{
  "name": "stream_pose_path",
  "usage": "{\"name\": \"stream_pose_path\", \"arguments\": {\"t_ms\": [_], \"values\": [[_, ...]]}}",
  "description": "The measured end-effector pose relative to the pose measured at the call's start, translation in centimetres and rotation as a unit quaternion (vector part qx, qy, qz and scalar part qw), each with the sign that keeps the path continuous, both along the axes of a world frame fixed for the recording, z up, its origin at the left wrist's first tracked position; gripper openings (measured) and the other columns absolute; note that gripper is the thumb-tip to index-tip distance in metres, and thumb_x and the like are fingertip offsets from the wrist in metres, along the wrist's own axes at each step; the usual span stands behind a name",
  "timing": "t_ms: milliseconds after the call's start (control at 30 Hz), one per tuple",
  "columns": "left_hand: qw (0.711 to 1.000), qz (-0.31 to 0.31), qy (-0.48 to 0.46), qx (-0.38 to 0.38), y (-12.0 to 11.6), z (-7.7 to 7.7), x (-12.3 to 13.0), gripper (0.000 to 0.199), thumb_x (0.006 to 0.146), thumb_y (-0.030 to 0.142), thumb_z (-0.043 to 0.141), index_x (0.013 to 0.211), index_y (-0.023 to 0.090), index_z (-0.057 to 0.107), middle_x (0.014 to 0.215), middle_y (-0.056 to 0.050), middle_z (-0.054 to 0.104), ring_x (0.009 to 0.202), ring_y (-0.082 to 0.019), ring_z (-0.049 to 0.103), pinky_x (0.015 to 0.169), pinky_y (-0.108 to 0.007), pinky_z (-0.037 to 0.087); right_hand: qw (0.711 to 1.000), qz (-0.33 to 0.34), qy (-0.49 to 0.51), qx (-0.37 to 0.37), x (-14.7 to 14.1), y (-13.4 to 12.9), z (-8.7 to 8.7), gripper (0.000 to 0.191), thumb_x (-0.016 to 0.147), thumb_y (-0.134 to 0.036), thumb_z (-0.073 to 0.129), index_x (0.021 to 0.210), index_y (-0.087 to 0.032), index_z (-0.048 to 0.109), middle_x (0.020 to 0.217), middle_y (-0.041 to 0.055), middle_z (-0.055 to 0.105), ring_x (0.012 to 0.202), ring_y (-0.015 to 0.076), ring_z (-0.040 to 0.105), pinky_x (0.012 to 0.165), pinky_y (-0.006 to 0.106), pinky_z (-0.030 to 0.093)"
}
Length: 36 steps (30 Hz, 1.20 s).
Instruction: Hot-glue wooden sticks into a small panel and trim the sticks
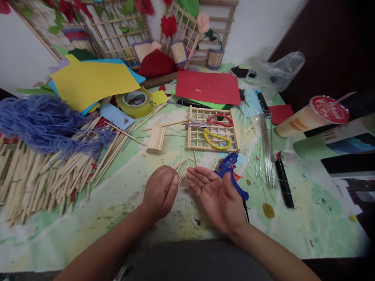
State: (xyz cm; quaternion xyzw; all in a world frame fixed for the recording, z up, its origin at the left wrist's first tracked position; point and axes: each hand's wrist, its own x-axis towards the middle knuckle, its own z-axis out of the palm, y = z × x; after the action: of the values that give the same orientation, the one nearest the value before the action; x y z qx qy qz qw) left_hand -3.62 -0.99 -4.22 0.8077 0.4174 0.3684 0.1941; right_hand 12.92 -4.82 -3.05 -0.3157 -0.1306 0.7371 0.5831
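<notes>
My left hand (161, 191) is closed in a fist above the table, and whatever it may hold is hidden by the fingers. Palm up and fingers stretched out, my right hand (218, 199) holds nothing. Short wooden sticks (182, 171) lie just beyond both hands. A blue glue gun (230, 166) rests behind my right hand, partly covered by it. Farther back, scissors (218, 139) with one red and one yellow handle lie on a small wooden lattice (190, 142). To its left is a bundle of short sticks (156, 138) set side by side.
A big pile of wooden sticks (32, 183) and tangled blue yarn (38, 121) fill the left. Yellow felt (93, 84), red felt (208, 86) and a tape roll (134, 102) lie at the back. Thin wires (267, 152), a black marker (284, 183) and a drink cup (310, 115) are on the right.
</notes>
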Motion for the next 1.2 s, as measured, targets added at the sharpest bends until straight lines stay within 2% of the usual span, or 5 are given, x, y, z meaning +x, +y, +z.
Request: {"name": "stream_pose_path", "arguments": {"t_ms": [133,300,500,700,1200], "values": [[0.997,0.058,0.024,0.039,1.2,-0.4,-0.7,0.012,0.087,0.015,0.046,0.076,0.018,0.05,0.074,-0.004,0.055,0.073,-0.017,0.051,0.069,-0.032,0.042,0.965,-0.118,-0.233,0.038,0.7,-0.3,-0.8,0.01,0.081,-0.033,0.064,0.078,-0.024,0.066,0.065,-0.0027,0.051,0.062,0.0115,0.044,0.065,0.027,0.037],[0.987,0.141,0.072,0.002,2.9,-0.8,-1.4,0.025,0.084,0.024,0.054,0.108,0.016,0.053,0.095,-0.008,0.06,0.085,-0.019,0.055,0.074,-0.033,0.046,0.894,-0.075,-0.429,0.105,1.5,0.0,-1.1,0.019,0.084,-0.025,0.06,0.103,-0.028,0.061,0.083,0.0,0.054,0.073,0.0142,0.048,0.072,0.031,0.04],[0.981,0.146,0.132,0.003,4.6,-1.7,-3.0,0.022,0.084,0.029,0.051,0.101,0.017,0.058,0.096,-0.008,0.063,0.094,-0.023,0.056,0.086,-0.037,0.044,0.721,0.031,-0.645,0.253,1.3,0.3,-1.4,0.025,0.082,-0.023,0.059,0.107,-0.019,0.057,0.105,0.0091,0.057,0.096,0.0208,0.052,0.087,0.038,0.043],[0.979,0.175,0.101,0.006,5.7,-2.6,-4.0,0.019,0.085,0.03,0.049,0.095,0.018,0.06,0.088,-0.006,0.062,0.087,-0.021,0.057,0.078,-0.034,0.045,0.568,0.1,-0.766,0.285,-0.3,0.4,-2.6,0.064,0.076,-0.049,0.065,0.125,-0.011,0.048,0.123,0.0172,0.054,0.116,0.0312,0.043,0.099,0.048,0.036],[0.955,0.294,0.016,-0.038,8.9,-4.5,-5.5,0.035,0.088,0.041,0.044,0.109,0.015,0.055,0.101,-0.009,0.062,0.096,-0.022,0.056,0.086,-0.035,0.044,0.454,0.093,-0.85,0.249,-3.3,2.0,-2.5,0.096,0.07,-0.066,0.061,0.137,-0.003,0.034,0.125,0.0233,0.051,0.118,0.0358,0.039,0.1,0.048,0.029]]}}
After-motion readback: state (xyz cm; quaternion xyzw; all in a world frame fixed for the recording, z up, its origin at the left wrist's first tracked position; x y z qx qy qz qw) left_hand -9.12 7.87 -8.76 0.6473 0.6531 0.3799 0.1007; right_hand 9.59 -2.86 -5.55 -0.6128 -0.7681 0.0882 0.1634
